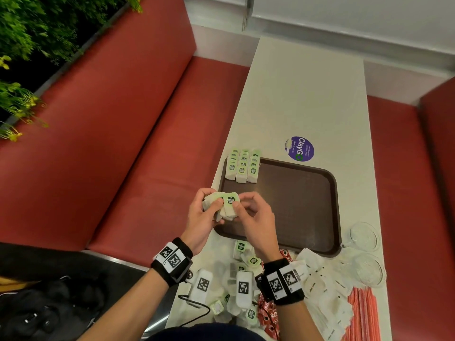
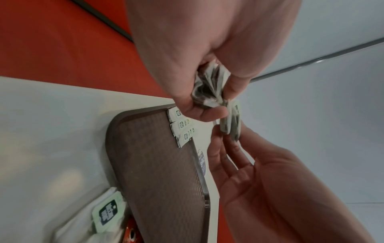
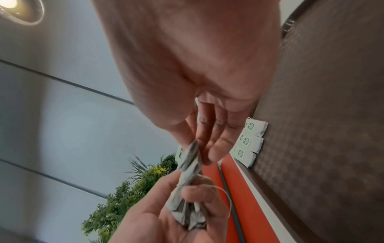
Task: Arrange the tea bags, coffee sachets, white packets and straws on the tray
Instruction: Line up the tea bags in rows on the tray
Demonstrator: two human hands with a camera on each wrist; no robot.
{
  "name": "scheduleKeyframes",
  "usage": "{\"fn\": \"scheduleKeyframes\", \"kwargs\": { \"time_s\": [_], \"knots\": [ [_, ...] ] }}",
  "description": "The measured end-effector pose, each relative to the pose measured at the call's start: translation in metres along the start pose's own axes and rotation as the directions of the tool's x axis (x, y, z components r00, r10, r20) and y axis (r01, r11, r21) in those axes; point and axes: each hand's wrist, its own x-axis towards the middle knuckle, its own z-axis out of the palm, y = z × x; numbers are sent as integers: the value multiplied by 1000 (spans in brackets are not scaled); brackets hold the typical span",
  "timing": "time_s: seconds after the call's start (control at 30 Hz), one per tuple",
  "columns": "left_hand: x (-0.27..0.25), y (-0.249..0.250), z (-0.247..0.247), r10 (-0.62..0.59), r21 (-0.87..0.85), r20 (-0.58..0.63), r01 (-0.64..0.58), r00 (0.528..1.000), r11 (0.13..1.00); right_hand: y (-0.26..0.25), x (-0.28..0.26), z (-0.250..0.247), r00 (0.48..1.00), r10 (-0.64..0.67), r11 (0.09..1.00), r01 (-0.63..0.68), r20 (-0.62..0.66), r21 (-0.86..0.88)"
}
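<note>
Over the near left corner of the brown tray (image 1: 295, 205) both hands work on a bunch of green-tagged tea bags (image 1: 225, 205). My left hand (image 1: 213, 207) grips the crumpled bunch (image 2: 209, 88), strings trailing. My right hand (image 1: 242, 203) pinches one tea bag (image 2: 230, 121) at the bunch's edge, also seen as the tea bag (image 3: 190, 157) in the right wrist view. Three neat rows of tea bags (image 1: 243, 168) lie at the tray's far left corner. Loose tea bags (image 1: 246, 254), red coffee sachets (image 1: 268, 313), white packets (image 1: 320, 291) and red-striped straws (image 1: 362, 313) lie on the table near me.
Two clear plastic lids (image 1: 364, 236) sit right of the tray's near corner. Two white marker blocks (image 1: 243, 289) and a black cable (image 1: 194, 303) lie among the loose tea bags. A purple sticker (image 1: 299, 148) marks the white table (image 1: 307, 94); red bench seats (image 1: 147, 143) flank it.
</note>
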Motion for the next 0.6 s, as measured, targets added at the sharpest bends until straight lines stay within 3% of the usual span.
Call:
{"fn": "scheduleKeyframes", "kwargs": {
  "time_s": [0.23,0.43,0.5,0.6],
  "knots": [
    [3,5,-2,-89,16,118,88,989,996,-2,9,-6,997,-83,979,82,3,-189],
    [11,5,-1,-43,196,115,20,992,980,0,15,-6,984,-173,944,154,-41,-292],
    [14,6,-1,-35,227,93,13,995,974,1,15,-7,989,-144,950,125,-46,-287],
    [18,8,-3,-32,242,77,12,997,970,6,18,-12,999,3,984,-12,-53,-175]
  ]
}}
